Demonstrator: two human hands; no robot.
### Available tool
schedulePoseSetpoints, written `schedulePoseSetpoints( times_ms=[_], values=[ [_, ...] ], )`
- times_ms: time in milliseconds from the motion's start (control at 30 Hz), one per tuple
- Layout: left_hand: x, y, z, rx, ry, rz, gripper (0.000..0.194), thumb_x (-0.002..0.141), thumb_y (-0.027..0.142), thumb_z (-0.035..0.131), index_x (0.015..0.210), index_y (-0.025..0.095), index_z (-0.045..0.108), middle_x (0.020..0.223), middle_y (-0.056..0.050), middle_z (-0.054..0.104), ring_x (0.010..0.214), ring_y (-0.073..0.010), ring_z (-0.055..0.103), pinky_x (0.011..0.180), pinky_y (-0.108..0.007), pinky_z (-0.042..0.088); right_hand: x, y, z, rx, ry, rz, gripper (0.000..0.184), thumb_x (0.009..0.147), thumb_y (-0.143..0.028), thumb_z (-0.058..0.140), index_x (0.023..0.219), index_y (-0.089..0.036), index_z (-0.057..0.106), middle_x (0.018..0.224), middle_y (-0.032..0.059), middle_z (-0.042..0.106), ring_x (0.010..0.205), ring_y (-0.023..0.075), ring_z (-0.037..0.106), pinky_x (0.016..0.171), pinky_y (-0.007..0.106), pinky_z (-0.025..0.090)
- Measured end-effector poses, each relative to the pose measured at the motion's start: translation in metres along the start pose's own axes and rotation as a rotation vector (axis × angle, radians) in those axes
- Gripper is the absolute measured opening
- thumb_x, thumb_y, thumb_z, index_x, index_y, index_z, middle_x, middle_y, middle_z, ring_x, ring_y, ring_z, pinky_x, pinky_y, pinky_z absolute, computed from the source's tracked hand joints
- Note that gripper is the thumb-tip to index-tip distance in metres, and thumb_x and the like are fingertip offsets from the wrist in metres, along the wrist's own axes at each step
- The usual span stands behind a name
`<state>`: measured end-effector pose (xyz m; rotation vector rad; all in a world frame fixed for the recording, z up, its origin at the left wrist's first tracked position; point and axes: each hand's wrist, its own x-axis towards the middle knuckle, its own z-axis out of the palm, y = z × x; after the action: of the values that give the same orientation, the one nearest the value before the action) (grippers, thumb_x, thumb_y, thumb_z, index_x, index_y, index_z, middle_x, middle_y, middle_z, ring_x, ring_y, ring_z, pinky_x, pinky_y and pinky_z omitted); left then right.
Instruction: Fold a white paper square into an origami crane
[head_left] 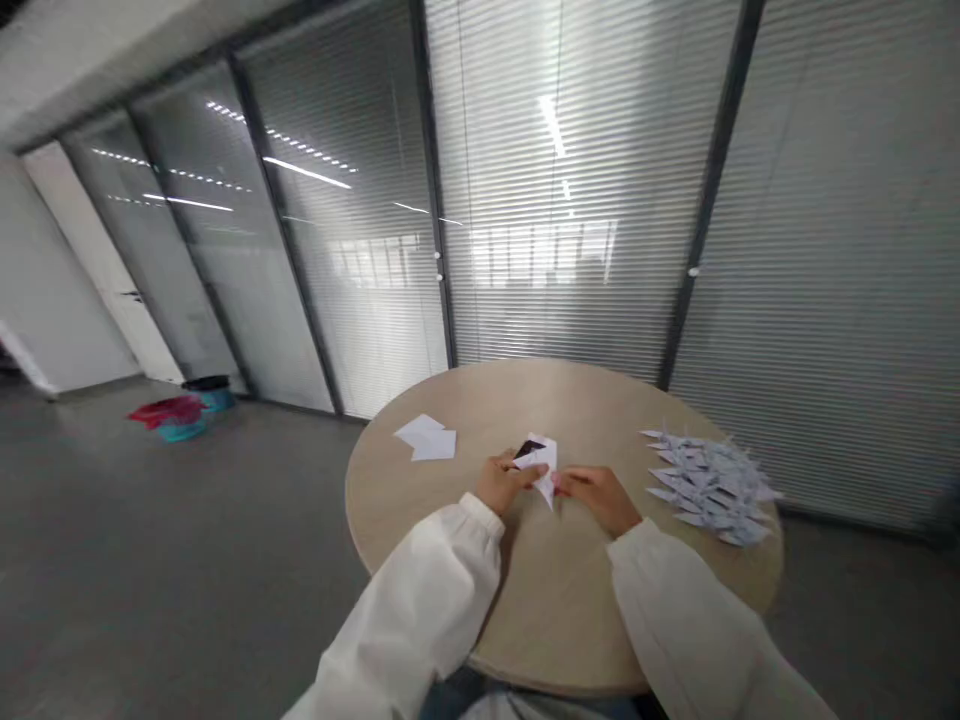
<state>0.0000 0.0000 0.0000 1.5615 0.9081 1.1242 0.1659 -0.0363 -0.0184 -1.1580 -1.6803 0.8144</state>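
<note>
Between my two hands is a partly folded piece of white paper with a dark patch beside its upper left part. My left hand grips its left side, thumb lying across the paper. At the lower right edge my right hand pinches the paper between thumb and fingers. Both hands are just over the middle of the round wooden table. Whether the dark patch is print or a separate object beneath, I cannot tell.
Flat white paper sheets lie at the table's left. A heap of pointed folded paper pieces covers part of its right side. Glass panels with blinds stand behind. Bins with liners are on the floor at far left.
</note>
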Motion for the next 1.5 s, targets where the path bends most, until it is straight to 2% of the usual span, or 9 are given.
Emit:
schedulePoseSetpoints(
  times_ms=[133,400,700,967,1100,1233,1367,1500],
  values=[
    [0.001,-0.001,-0.001,0.003,0.037,-0.028,0.031,0.051,0.041,0.071,0.053,0.011,0.062,0.054,0.000,0.052,0.055,-0.0108,0.047,0.054,-0.023,0.039,0.000,0.001,0.003,-0.035,0.002,-0.005,0.039,0.076,-0.046,0.048,0.072,-0.014,0.069,0.067,0.0024,0.065,0.067,0.0169,0.056,0.061,0.023,0.040],
    [0.002,-0.003,0.001,-0.059,0.006,-0.019,0.030,0.050,0.039,0.072,0.054,0.011,0.063,0.054,0.000,0.052,0.053,-0.0098,0.046,0.052,-0.022,0.039,-0.002,-0.001,0.003,-0.061,0.035,-0.019,0.039,0.076,-0.046,0.048,0.067,-0.014,0.068,0.060,-0.0003,0.061,0.059,0.0146,0.054,0.056,0.022,0.038],
    [0.008,-0.011,-0.001,-0.110,0.032,-0.034,0.032,0.049,0.039,0.073,0.059,0.010,0.065,0.063,-0.003,0.057,0.058,-0.0112,0.049,0.053,-0.022,0.040,-0.001,-0.003,0.004,-0.010,0.004,0.013,0.037,0.074,-0.045,0.049,0.061,-0.015,0.065,0.055,-0.0017,0.058,0.056,0.0133,0.052,0.055,0.021,0.035],
    [0.007,-0.009,0.001,-0.086,0.040,-0.034,0.030,0.049,0.037,0.073,0.056,0.010,0.064,0.054,0.000,0.053,0.051,-0.0090,0.046,0.050,-0.021,0.038,-0.003,-0.003,0.002,-0.083,0.025,0.012,0.038,0.075,-0.045,0.049,0.061,-0.015,0.068,0.054,-0.0009,0.059,0.056,0.0136,0.053,0.055,0.022,0.035],
    [0.009,-0.012,-0.001,-0.106,0.032,-0.037,0.030,0.051,0.038,0.072,0.058,0.010,0.065,0.057,-0.002,0.056,0.053,-0.0099,0.048,0.051,-0.022,0.041,-0.003,-0.006,0.002,-0.029,-0.023,0.018,0.038,0.075,-0.045,0.049,0.066,-0.014,0.069,0.060,0.0010,0.063,0.062,0.0157,0.056,0.059,0.023,0.039],
    [0.011,-0.015,-0.002,-0.165,0.082,-0.065,0.032,0.049,0.036,0.074,0.065,0.009,0.067,0.060,-0.003,0.059,0.054,-0.0102,0.051,0.051,-0.021,0.042,-0.002,-0.006,0.004,0.047,-0.051,0.032,0.038,0.075,-0.046,0.050,0.074,-0.013,0.069,0.071,0.0047,0.067,0.069,0.0183,0.059,0.065,0.026,0.043],
    [0.011,-0.015,-0.002,-0.284,0.154,-0.130,0.035,0.048,0.035,0.075,0.067,0.008,0.066,0.063,-0.006,0.062,0.056,-0.0122,0.054,0.053,-0.023,0.046,-0.002,-0.002,0.008,0.197,-0.031,0.068,0.038,0.065,-0.042,0.063,0.090,-0.013,0.064,0.084,0.0082,0.068,0.078,0.0207,0.061,0.071,0.030,0.046],
    [0.011,-0.013,0.000,-0.375,0.169,-0.180,0.036,0.045,0.033,0.077,0.066,0.007,0.065,0.064,-0.006,0.063,0.056,-0.0133,0.057,0.057,-0.026,0.049,-0.001,0.000,0.011,0.181,0.014,0.036,0.034,0.064,-0.039,0.065,0.087,-0.015,0.062,0.083,0.0082,0.068,0.076,0.0201,0.062,0.071,0.031,0.047]
  ],
)
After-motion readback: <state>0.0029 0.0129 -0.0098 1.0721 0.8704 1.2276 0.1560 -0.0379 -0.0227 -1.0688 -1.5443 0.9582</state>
